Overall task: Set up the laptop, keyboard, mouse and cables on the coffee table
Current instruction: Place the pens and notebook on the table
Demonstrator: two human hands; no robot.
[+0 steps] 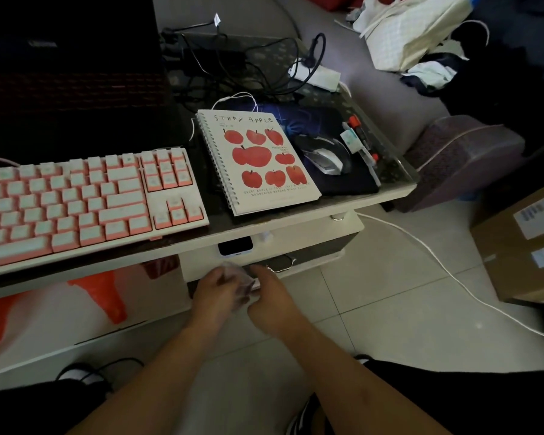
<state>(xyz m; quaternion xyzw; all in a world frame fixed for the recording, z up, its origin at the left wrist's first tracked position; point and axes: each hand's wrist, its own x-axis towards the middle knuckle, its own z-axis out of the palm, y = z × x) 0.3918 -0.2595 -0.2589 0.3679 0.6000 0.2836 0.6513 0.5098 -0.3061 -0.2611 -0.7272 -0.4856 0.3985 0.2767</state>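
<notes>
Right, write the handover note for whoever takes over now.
Left hand and right hand: both low in front of the table, gripping a small clear wrapper between them; contents unclear.
Laptop: at the back left, screen dark.
Keyboard: in front of it.
Mouse: on its pad, right of the notebook.
Cables: tangled behind, by the power strip.
Done: main items placed. Left: tidy cables; connections not visible.
</notes>
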